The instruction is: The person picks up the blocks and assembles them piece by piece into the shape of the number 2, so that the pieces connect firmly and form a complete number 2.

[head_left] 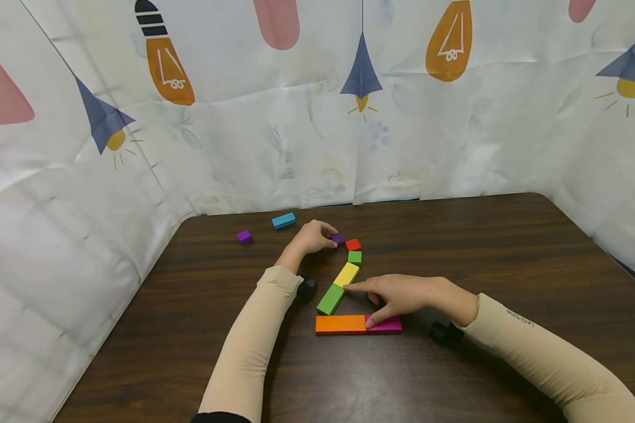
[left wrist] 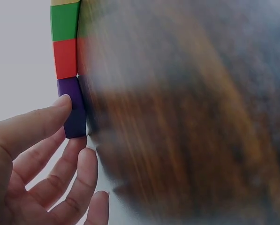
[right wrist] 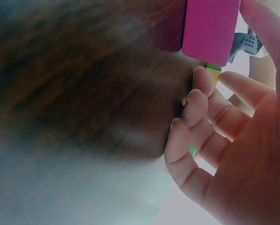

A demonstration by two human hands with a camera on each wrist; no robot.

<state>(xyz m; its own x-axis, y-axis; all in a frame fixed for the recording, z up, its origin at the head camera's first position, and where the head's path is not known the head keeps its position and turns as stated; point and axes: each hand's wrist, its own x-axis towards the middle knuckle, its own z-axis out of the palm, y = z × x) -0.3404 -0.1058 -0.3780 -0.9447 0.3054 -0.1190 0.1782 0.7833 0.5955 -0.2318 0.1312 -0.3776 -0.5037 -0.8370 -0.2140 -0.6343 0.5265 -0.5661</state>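
Observation:
At the upper end of a curved row, my left hand (head_left: 313, 237) pinches a purple block (left wrist: 74, 105) between thumb and fingers. That block meets a red block (head_left: 353, 244), which is followed by a small green block (head_left: 354, 257), a yellow block (head_left: 346, 274) and a longer green block (head_left: 330, 299). My right hand (head_left: 404, 294) spreads over the row's lower part. Its index finger touches near the joint of the yellow and longer green blocks; its thumb rests on the magenta block (right wrist: 212, 30). An orange block (head_left: 341, 324) lies end to end with the magenta one.
A blue block (head_left: 283, 221) and another purple block (head_left: 244, 237) lie apart at the back left of the dark wooden table (head_left: 508, 252). A white patterned curtain (head_left: 307, 147) hangs behind the table's far edge.

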